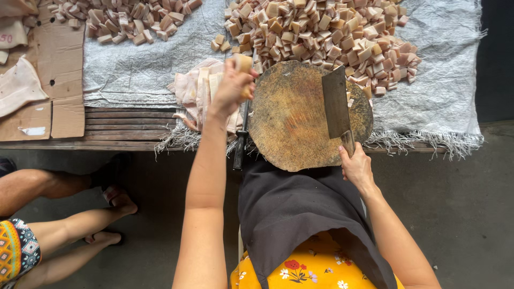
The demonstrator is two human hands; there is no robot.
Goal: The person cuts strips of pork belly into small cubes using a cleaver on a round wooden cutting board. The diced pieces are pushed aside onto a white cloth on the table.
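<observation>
So my right hand (357, 170) has its fingers wrapped tight round the cleaver (336, 101) handle, at the near edge of the round chopping board (300, 115). My left hand (231, 88) is just off the board's left rim, fingers pinched on a pale strip (243, 63) of fatty meat, lifted over the pile of uncut strips (197, 88) beside the board.

What worries me: the strip looks greasy, so it could slip out of that pinch, and if I set it down skewed my fingertips end up near the blade. The board also hangs over the worktop (128, 120) edge toward my apron (300, 214), so a heavy chop might tip it.

The cleaver's long axis runs from me straight away across the board's right half, blade tip pointing at the heap of cut cubes (332, 32) beyond the board. The strip points the same way, away from me.
</observation>
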